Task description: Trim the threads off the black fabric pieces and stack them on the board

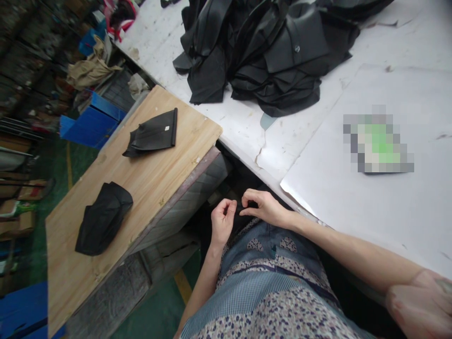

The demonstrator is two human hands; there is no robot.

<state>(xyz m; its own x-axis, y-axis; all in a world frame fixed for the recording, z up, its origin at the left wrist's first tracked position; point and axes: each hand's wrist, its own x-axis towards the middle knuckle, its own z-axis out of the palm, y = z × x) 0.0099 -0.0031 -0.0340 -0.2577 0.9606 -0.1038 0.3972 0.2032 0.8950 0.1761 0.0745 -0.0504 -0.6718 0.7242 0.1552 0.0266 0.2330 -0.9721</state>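
Note:
My left hand (223,220) is raised over my lap, its fingers curled in and the thumb pressed against the index finger. Whatever the pinch may hold is too small to make out. Just to its right, my right hand (265,207) curves its thumb and index finger with a gap between the tips and nothing visible in them. The two hands are close but apart, in front of the patterned apron (271,278). On the wooden board (151,183) to the left lie a flat black piece with a small white tag (155,133) and a crumpled black piece (103,219).
A heap of black pieces (247,47), one with a metal snap, covers the back of the white table (353,226). A pixelated object (379,143) lies on its right side. Blue bins (92,120) and a beige cloth (88,68) stand beyond the board.

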